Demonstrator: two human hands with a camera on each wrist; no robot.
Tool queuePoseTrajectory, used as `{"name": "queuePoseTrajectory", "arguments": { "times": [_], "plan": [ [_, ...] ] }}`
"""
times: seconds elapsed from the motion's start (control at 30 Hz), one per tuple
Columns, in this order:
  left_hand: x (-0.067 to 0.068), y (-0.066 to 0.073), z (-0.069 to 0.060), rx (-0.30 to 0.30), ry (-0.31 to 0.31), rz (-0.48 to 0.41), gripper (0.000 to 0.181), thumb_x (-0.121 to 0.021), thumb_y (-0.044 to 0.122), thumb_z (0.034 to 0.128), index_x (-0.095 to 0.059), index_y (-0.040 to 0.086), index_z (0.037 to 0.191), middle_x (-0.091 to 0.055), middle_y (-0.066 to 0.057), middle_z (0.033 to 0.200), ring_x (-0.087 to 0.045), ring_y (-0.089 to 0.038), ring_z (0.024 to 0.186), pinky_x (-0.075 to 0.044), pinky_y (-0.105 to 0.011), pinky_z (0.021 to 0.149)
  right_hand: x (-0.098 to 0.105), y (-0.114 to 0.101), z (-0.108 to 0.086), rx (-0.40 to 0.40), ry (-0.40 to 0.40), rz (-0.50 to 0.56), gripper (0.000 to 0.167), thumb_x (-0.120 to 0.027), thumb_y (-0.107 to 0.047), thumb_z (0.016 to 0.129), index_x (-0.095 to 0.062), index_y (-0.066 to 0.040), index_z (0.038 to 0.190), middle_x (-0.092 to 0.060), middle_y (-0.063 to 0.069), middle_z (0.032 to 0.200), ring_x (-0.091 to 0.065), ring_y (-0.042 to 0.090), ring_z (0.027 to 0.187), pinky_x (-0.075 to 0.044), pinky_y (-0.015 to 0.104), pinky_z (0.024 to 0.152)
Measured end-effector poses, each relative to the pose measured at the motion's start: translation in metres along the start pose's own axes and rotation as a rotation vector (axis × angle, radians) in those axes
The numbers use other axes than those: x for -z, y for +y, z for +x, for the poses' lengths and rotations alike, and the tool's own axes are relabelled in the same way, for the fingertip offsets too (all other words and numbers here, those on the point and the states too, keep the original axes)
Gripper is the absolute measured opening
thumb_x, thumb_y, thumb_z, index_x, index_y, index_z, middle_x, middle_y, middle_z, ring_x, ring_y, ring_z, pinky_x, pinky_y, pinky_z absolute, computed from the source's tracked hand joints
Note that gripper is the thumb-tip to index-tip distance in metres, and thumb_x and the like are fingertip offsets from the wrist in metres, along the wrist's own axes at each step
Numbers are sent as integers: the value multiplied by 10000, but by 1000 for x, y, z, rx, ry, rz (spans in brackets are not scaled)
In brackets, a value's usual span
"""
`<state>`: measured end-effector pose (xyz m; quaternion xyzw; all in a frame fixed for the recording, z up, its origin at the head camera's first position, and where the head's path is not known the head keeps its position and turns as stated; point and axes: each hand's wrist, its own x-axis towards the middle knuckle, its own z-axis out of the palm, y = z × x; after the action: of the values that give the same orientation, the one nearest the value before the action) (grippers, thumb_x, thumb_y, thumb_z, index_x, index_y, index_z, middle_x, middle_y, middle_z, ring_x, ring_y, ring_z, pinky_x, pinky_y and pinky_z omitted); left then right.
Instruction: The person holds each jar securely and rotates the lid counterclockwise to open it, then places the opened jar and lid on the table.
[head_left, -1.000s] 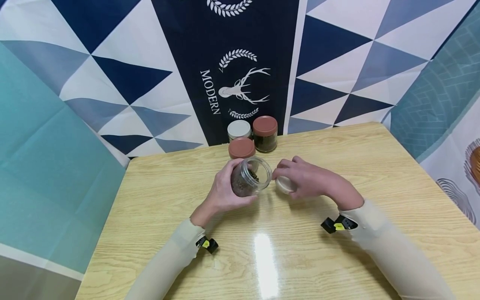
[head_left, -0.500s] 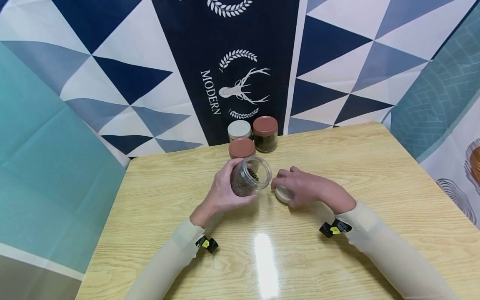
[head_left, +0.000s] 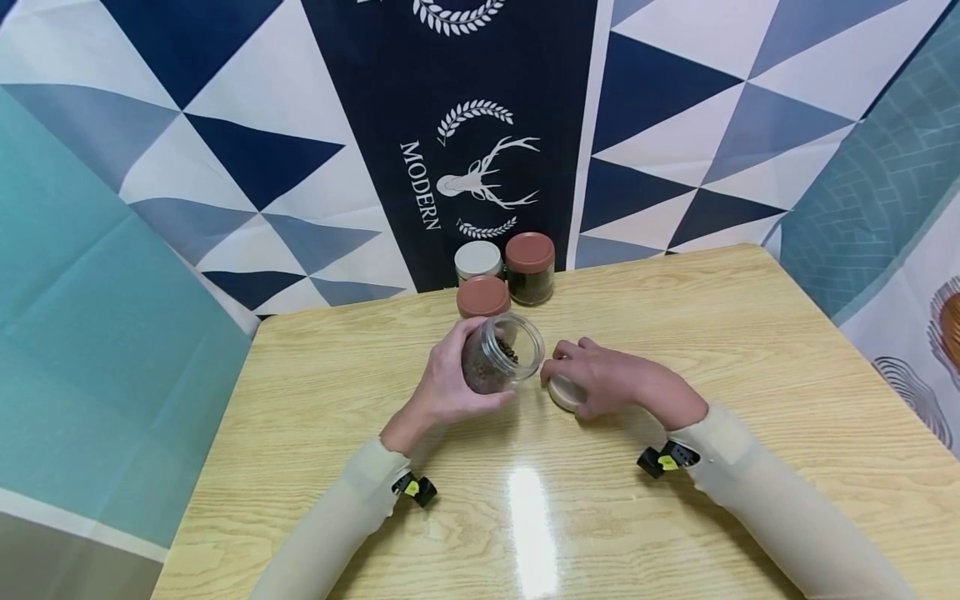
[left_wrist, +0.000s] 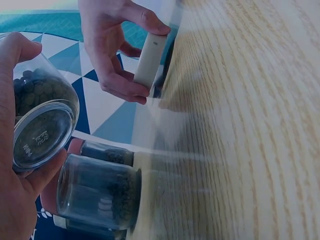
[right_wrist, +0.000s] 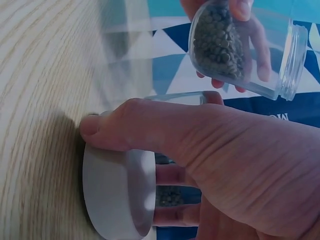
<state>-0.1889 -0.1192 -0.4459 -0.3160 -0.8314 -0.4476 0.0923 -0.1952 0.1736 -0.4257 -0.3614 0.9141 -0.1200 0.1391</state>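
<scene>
My left hand grips a clear glass jar around its side, holding it off the table. The jar has no lid on and tilts with its mouth to the right; small dark pellets lie inside it. To the right, my right hand holds a white round lid by its edge, thumb on one side and fingers on the other. The lid's hollow side faces up, low over the wooden tabletop. Whether it touches the wood, I cannot tell. In the left wrist view, the lid shows edge-on.
Behind the held jar stand a red-lidded jar, a white-lidded jar and another red-lidded jar, close together near the table's back edge. A patterned cloth hangs behind. The wooden table reflects a bright light.
My right hand has moved slightly left and toward the near side with the lid. The left hand and its jar have stayed in place.
</scene>
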Motion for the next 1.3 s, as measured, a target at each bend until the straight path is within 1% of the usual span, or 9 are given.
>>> {"name": "queuePoseTrajectory", "arguments": {
  "times": [0.27,0.53,0.77,0.93,1.07,1.3],
  "plan": [
    [-1,-2,0,-13,-4,-1,1007,-1040,187,705,-511,31,1547,-697,-157,1481,-699,-336,1378,-587,-522,1198,-2,-1,2,4,-9,2,590,-911,-109,780,-712,-252,1317,-636,125,1400,-598,339,1121,-615,501,916],
    [-1,0,-1,0,-5,-3,1009,-1036,196,708,-506,38,1552,-692,-154,1491,-694,-335,1387,-583,-535,1202,-3,0,2,-3,-17,-11,597,-919,-130,794,-717,-241,1345,-633,119,1439,-598,350,1163,-624,525,947],
    [-2,0,0,-16,-1,-4,1011,-1044,188,696,-513,36,1544,-698,-155,1484,-698,-333,1379,-582,-522,1202,1,0,1,-4,-19,-9,710,-989,-248,778,-700,-246,1427,-627,108,1465,-589,335,1188,-617,512,949],
    [-2,0,0,-20,0,-11,1015,-1046,179,693,-513,33,1544,-700,-153,1481,-697,-330,1380,-581,-502,1205,4,-2,1,-11,-28,-4,749,-992,-292,784,-690,-240,1468,-621,111,1469,-576,330,1189,-602,506,950],
    [-1,0,0,-2,10,-35,1007,-1039,175,699,-507,32,1542,-708,-149,1469,-697,-329,1379,-571,-481,1212,4,-3,1,-12,-29,-5,759,-988,-299,787,-689,-237,1481,-615,121,1485,-579,335,1197,-604,511,955],
    [1,2,-1,45,32,-108,1013,-1031,163,706,-490,57,1555,-718,-129,1469,-680,-324,1413,-505,-480,1286,4,-2,-1,-14,-11,-12,734,-995,-311,791,-705,-249,1462,-614,134,1501,-588,347,1218,-609,537,979]
  ]
}}
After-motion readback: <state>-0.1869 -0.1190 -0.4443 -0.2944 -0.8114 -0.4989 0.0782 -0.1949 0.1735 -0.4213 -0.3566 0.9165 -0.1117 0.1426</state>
